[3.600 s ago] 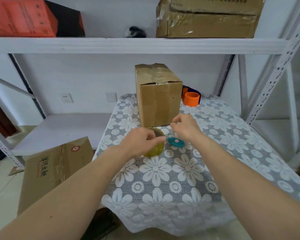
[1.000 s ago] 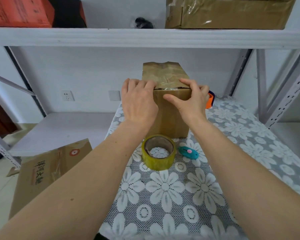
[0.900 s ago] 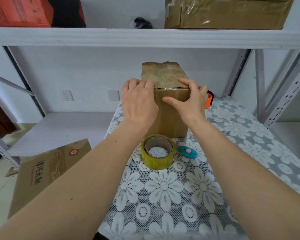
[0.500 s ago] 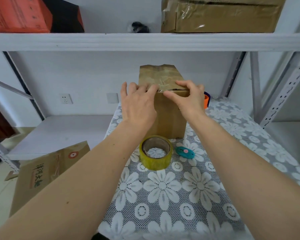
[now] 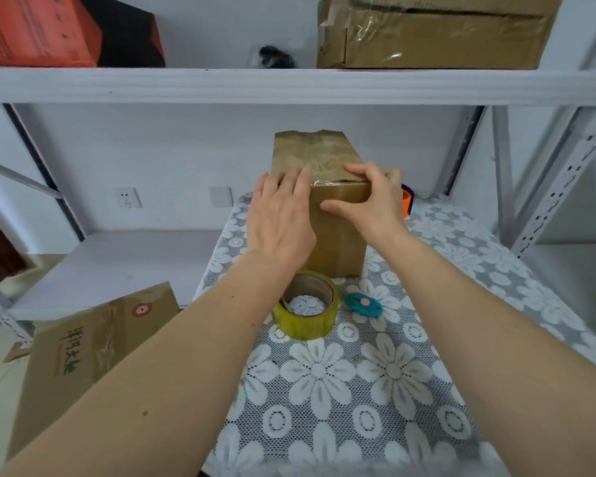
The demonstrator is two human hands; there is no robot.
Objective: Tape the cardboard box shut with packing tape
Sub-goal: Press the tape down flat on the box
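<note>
Cardboard and clear tape met at the near top edge of the upright box [image 5: 336, 232], which stood toward the back of a table [image 5: 375, 390] under a lace flower-pattern cloth. The left hand [image 5: 281, 218] lay flat, fingers extended and gripping nothing, pressed over the box's upper left corner; the right hand [image 5: 372, 201] curled loosely over the right side of the same edge, thumb against the front face, apparently rubbing a strip of tape [image 5: 334, 183] down over the fold so it would bond. A yellow tape roll [image 5: 305, 304] sat just in front of the box, and a small teal cutter [image 5: 363, 305] lay beside the roll, both probably kept close for the next strip. An orange object [image 5: 406, 203] peeked from behind the box's right side. Nothing blocked the hands. Overhead, a white shelf [image 5: 289, 86] carried a red box [image 5: 35, 29] and a taped carton [image 5: 434, 32]; another printed carton [image 5: 90, 342] leaned below the table's left edge.
</note>
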